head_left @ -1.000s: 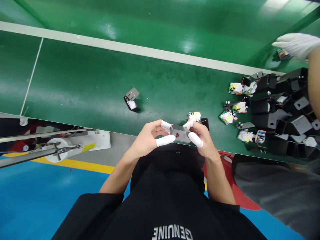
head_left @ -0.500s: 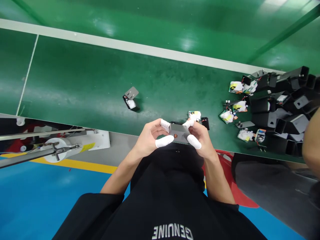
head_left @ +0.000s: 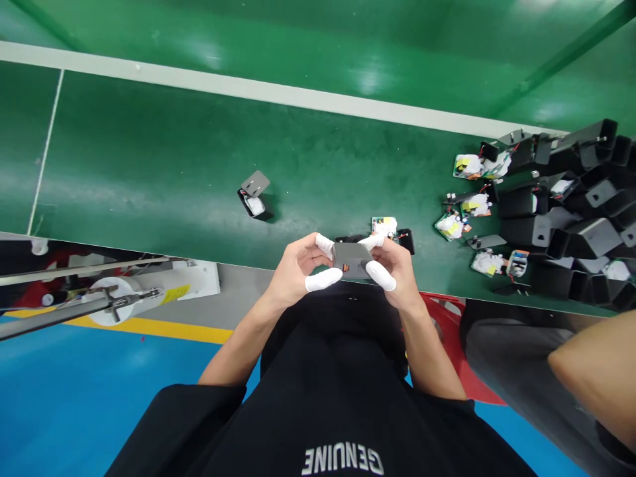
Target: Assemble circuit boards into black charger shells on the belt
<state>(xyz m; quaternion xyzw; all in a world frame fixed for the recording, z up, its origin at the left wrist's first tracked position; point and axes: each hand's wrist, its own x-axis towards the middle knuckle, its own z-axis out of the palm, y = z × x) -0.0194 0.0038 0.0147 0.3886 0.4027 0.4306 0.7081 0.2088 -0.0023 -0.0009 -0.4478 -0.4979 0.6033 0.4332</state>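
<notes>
Co-worker's arm (head_left: 599, 377): had moved down the right side. Left hand (head_left: 299, 270), right hand (head_left: 399, 273): part-curled, were clamped on opposite sides of one black case (head_left: 352, 253) over the near edge of the green table (head_left: 318, 156); orange-marked face (head_left: 346, 267) pointed toward the wearer (head_left: 328, 377), long axis indistinct.

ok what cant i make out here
Box, head view: far side faces away; ends partly covered by left hand and right hand.
Board, head view: partly hidden by right hand.
Orange mark, head view: too small to make out.
Other person's arm, head view: cut off by right edge.
</notes>
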